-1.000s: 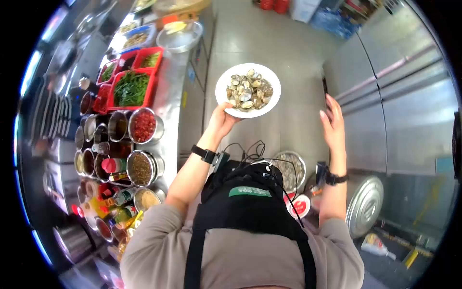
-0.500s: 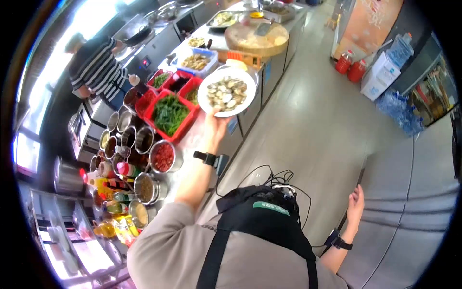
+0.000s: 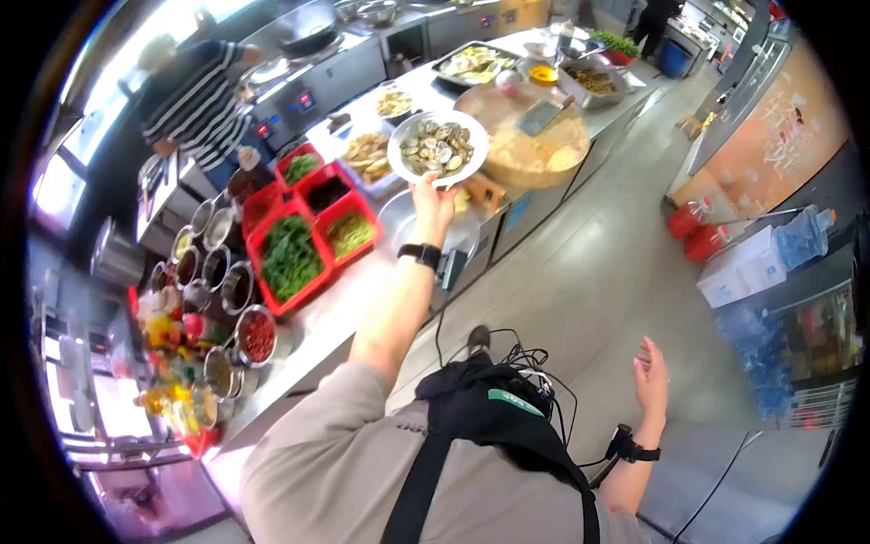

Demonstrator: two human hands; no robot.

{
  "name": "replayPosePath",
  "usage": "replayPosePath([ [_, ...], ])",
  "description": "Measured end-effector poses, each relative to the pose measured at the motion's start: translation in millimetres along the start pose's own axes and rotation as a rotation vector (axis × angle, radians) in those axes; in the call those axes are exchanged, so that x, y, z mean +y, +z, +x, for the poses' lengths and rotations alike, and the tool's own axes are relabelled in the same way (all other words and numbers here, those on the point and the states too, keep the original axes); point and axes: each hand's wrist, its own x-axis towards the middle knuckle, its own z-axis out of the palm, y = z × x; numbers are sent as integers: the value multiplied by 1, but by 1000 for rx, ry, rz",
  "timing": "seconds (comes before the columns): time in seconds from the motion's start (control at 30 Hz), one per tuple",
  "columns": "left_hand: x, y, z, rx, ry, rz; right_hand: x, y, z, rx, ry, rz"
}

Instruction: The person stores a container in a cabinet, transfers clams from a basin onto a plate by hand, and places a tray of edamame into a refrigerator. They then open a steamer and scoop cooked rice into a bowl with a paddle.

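Reaches over the counter (image 3: 340, 304), near the round board (image 3: 524, 142), past red boxes (image 3: 359, 255) of greens (image 3: 292, 258). Holds up a white bowl (image 3: 397, 150) of clams (image 3: 439, 148) there, pinching it with left hand (image 3: 437, 207); hangs right hand (image 3: 649, 376) loosely spread.

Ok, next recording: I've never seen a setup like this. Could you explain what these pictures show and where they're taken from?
There is no machine here, only a person's two bare hands. Every picture comes from one camera worn on that person's head, looking forward and down.

The left hand has its grip on the near edge of a round white bowl of clam-like shellfish. The right hand is empty, held out over the grey floor.

On the shiny metal counter are red plastic tubs with leafy greens, round metal containers of seasonings, and a round wooden chopping board.
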Motion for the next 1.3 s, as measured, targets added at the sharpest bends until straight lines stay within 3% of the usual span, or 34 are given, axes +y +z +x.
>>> replayPosePath([
  [0.07, -47, 0, 74, -64, -28, -89, 1, -6, 58, 17, 0, 23],
  [0.17, -153, -61, 226, -206, 238, 422, 20, -32, 110, 2, 85, 11],
  [0.2, -172, -61, 251, -266, 343, 463, 27, -40, 126, 12, 131, 25],
  [0.27, -154, 38, 213, 201, -46, -87, 52, -51, 145, 9, 211, 53],
  [0.33, -194, 8, 286, 156, 17, -35, 83, -64, 169, 15, 211, 17],
  [0.47, -223, 50, 326, 213, 101, -20, 140, -96, 229, -2, 317, 37],
  [0.5, -236, 29, 363, 263, 87, 40, 164, -106, 245, -9, 320, 9],
  [0.63, -250, 17, 386, 241, 92, 147, 237, -147, 344, -34, 285, -76],
  [0.73, -261, 34, 414, 264, 60, 198, 247, -174, 435, -89, 235, -100],
  [0.77, -262, 38, 427, 315, 40, 191, 244, -180, 473, -127, 200, -98],
  [0.8, -262, 32, 430, 188, 95, 336, 233, -187, 505, -162, 185, -105],
  [0.93, -235, -10, 446, 16, 243, 802, 188, -166, 639, -410, -200, -247],
  [1.0, -222, -28, 447, 244, 106, 879, 166, -136, 704, -462, -409, -216],
  [1.07, -228, 51, 378, 599, 136, 1028, 124, -110, 746, -559, -487, -177],
  [1.1, -238, 63, 365, 703, 270, 1599, 101, -94, 763, -606, -487, -151],
  [1.17, -262, 65, 330, 285, 277, 1874, 76, -61, 795, -680, -534, -103],
  [1.23, -304, 102, 285, 95, 80, 1891, 48, -35, 822, -775, -581, -73],
  [1.3, -336, 100, 264, 91, 83, 2036, 18, -9, 840, -855, -720, -82],
])
